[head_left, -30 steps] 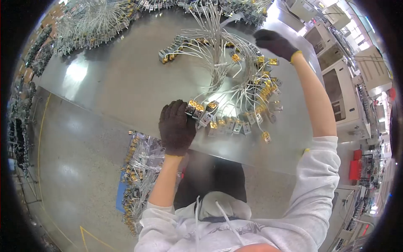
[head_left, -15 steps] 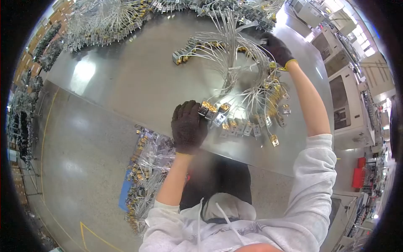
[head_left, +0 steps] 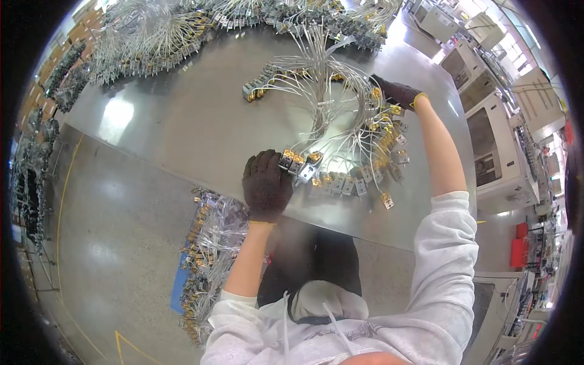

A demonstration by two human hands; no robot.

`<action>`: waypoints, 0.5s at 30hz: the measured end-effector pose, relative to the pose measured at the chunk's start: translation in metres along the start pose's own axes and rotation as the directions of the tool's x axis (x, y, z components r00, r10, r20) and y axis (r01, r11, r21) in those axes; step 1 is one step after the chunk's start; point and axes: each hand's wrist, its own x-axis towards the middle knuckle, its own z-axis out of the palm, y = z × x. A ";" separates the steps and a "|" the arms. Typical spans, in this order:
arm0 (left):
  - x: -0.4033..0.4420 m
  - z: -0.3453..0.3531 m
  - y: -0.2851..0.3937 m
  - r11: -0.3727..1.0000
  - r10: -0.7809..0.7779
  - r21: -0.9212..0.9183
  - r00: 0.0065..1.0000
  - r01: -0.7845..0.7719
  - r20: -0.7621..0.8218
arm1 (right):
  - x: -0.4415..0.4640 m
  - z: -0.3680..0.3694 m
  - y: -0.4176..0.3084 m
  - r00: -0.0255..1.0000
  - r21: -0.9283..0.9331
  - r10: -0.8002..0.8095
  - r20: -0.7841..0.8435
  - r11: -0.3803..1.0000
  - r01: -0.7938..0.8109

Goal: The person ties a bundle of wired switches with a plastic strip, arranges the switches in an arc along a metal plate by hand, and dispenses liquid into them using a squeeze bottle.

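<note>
A bundle of white wires (head_left: 319, 91) lies on the metal table, its small metal connectors (head_left: 348, 184) fanned out in an arc. My left hand (head_left: 266, 187), in a dark glove, rests at the near table edge against the leftmost connectors (head_left: 292, 162) of the near row. Its fingers are bent together, and whether they grip a connector is hidden. My right hand (head_left: 394, 92), also gloved, is at the far right side of the bundle, beside the gold-tipped connectors. Its fingertips are partly hidden behind the wires and connectors.
More wire bundles with connectors (head_left: 158, 45) line the far edge of the metal table (head_left: 182, 121). A blue container (head_left: 180, 283) heaped with similar wires stands below the table at the left. Light-coloured machines (head_left: 486, 146) stand at the right, with red bins (head_left: 519, 246) nearby.
My right hand has come down from above the bundle to its right side. My left hand stays beside the same connectors. The camera view has shifted slightly.
</note>
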 end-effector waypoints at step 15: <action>0.000 -0.004 -0.001 0.999 -0.005 -0.046 0.999 0.008 0.051 | -0.017 -0.029 -0.027 0.967 -0.613 -0.213 -0.137 0.785 0.086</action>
